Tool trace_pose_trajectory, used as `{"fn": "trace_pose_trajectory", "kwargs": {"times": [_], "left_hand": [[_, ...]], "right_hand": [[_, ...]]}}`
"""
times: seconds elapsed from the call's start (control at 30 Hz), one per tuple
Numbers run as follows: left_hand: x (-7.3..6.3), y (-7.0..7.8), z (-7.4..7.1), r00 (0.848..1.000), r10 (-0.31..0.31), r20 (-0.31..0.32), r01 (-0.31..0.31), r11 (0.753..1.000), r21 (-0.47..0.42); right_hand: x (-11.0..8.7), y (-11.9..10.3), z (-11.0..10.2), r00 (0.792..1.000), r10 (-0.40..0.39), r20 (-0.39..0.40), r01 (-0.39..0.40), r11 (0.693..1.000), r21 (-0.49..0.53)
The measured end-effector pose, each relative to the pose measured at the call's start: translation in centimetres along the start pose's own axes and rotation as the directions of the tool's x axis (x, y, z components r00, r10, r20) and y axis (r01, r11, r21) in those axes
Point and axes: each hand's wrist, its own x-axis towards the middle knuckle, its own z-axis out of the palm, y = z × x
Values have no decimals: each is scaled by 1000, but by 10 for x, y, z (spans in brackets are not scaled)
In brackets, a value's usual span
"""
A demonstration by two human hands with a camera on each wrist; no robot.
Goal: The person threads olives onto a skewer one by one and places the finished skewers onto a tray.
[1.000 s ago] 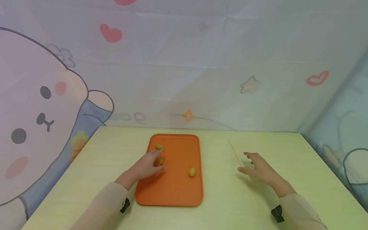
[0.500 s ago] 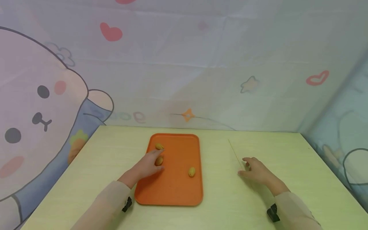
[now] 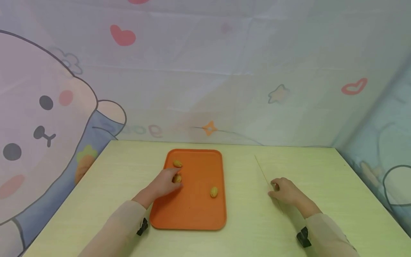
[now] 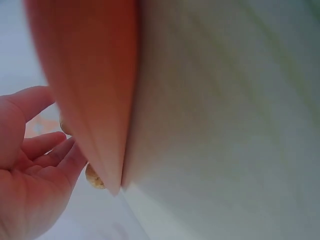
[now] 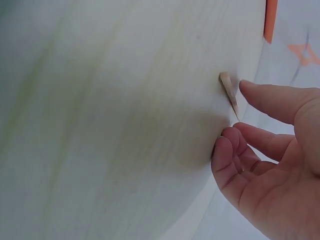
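My left hand (image 3: 162, 185) reaches over the left side of an orange tray (image 3: 192, 212), thumb and fingertips spread around a yellow-brown, nut-like oval (image 3: 177, 178). A second such nut (image 3: 177, 163) lies just beyond my fingers, a third nut (image 3: 214, 192) near the tray's right side. In the left wrist view the tray wall (image 4: 95, 75) partly hides the fingertips and nuts. My right hand (image 3: 285, 192) is low over the table, beside a thin wooden stick (image 3: 261, 171). In the right wrist view the stick's near end (image 5: 228, 90) shows between parted thumb and forefinger; the other fingers are curled.
The pale yellow table (image 3: 247, 221) ends at the back against a printed cloth (image 3: 192, 71) with hearts and a bear figure. Black straps (image 3: 303, 237) sit at both sleeve cuffs.
My left thumb and fingers have drawn closer together around the middle nut. The right hand has lowered toward the stick, its thumb and forefinger nearer each other. The nuts and the stick have stayed in place.
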Motion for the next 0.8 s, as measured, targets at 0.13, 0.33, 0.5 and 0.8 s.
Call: {"fn": "trace_pose_trajectory", "kwargs": {"times": [0.13, 0.33, 0.5, 0.8], "left_hand": [[3, 1, 2, 1000, -17, -24, 16, 1000, -3], [4, 2, 5, 998, -29, -50, 29, 1000, -10], [6, 2, 6, 998, -35, -51, 35, 999, 4], [7, 4, 6, 997, -69, -24, 69, 998, 11]], "right_hand": [[0, 0, 0, 1000, 12, -4, -12, 1000, 1], [-2, -1, -1, 999, 34, -11, -34, 999, 6], [-1, 0, 0, 998, 68, -18, -68, 998, 11], [0, 1, 1, 994, 102, -37, -101, 995, 24]]}}
